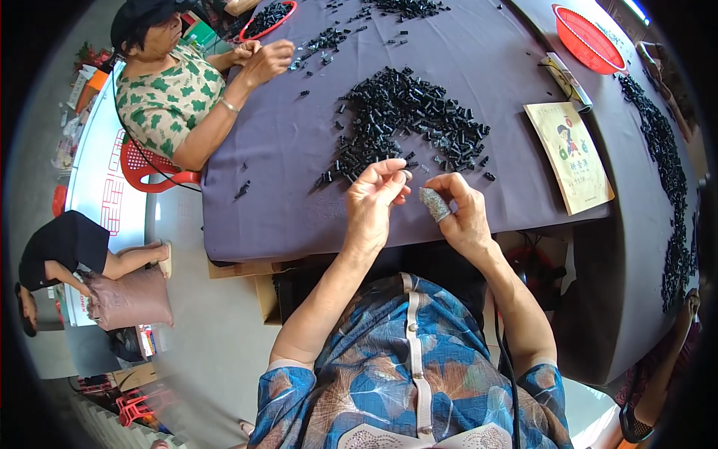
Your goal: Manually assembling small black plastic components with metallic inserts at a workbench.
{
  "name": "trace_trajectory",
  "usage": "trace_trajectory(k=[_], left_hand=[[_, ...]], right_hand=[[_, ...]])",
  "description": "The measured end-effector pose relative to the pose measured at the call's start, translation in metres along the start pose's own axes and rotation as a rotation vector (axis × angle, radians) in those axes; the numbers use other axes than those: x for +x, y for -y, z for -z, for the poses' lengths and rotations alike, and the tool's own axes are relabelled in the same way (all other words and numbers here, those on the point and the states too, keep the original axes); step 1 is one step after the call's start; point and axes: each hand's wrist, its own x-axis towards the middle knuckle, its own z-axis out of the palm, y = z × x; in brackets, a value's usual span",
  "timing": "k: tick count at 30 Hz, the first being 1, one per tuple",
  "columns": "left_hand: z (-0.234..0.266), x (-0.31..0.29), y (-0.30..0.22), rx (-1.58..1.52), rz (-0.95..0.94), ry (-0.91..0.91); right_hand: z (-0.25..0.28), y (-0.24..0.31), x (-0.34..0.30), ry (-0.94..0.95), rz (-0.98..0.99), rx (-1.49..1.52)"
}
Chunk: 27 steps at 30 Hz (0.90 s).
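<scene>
A large pile of small black plastic pieces lies on the cloth-covered table, just beyond both hands. My left hand is closed in a pinch at the near edge of the pile, thumb against the fingers. Whatever sits between those fingertips is too small to name. Close beside it, my right hand is curled shut, with a grey speckled wrap around one digit. Anything it grips is hidden. The two hands are apart. A few small clear bits lie among the nearest black pieces.
A yellow booklet lies to the right, with a red basket beyond it. At the far left a co-worker handles small pieces near another red basket. More black pieces line the right-hand table. A person bends over a sack.
</scene>
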Motion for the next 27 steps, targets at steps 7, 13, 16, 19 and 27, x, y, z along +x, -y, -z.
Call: trace_trajectory(k=[7,13,16,19,27], left_hand=[[0.002,-0.005,0.011,-0.178,0.09,0.036],[0.002,-0.013,0.015,-0.193,0.089,0.02],[0.007,-0.018,0.016,-0.199,0.089,0.016],[0.015,-0.024,0.016,-0.255,0.129,0.003],[0.029,-0.036,0.014,-0.222,0.168,0.039]], right_hand=[[-0.008,0.001,0.0,-0.071,0.123,-0.099],[-0.011,-0.001,0.0,-0.068,0.188,-0.156],[-0.012,0.001,0.0,-0.034,0.248,-0.207],[-0.014,0.003,-0.001,0.0,0.271,-0.186],[-0.015,0.008,-0.003,0.188,0.007,-0.052]])
